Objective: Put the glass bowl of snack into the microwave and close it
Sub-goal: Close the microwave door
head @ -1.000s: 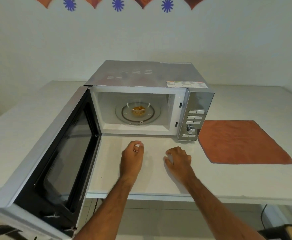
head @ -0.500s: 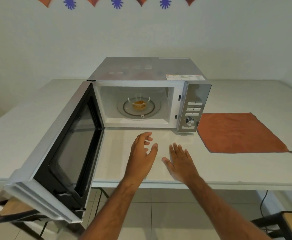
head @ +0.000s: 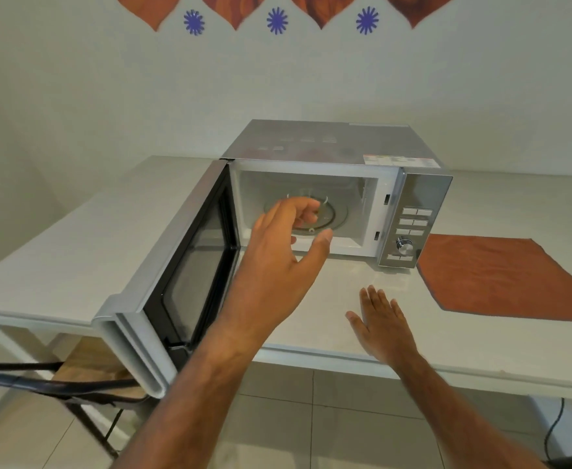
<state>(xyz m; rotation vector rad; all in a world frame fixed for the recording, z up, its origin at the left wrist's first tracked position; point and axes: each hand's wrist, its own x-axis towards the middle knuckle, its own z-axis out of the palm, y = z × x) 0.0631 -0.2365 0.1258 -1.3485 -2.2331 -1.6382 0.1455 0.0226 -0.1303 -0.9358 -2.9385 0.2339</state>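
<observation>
the glass bowl (head: 306, 201) sits on the turntable (head: 337, 216) inside the microwave (head: 338, 184), mostly hidden behind the left hand (head: 277, 262); only its rim shows, the snack is not visible. the door (head: 176, 265) stands wide open, swung out toward 7 o'clock from the cavity. judgement: placement looks done and closing the door remains. to do it well, take the door's free edge (head: 132, 353), swing it in one even arc, and press until the latch seats, with no fingers in the gap. the left hand is raised in front of the cavity, forearm reaching forward, fingers (head: 321, 245) loosely curled and spread, holding nothing. the right hand (head: 381, 324) hovers flat, palm down, low over the counter (head: 481, 340) at 5 o'clock from the cavity, fingers extended and slightly spread, empty. an orange cloth (head: 501, 275) lies at 3 o'clock, beside the microwave.
</observation>
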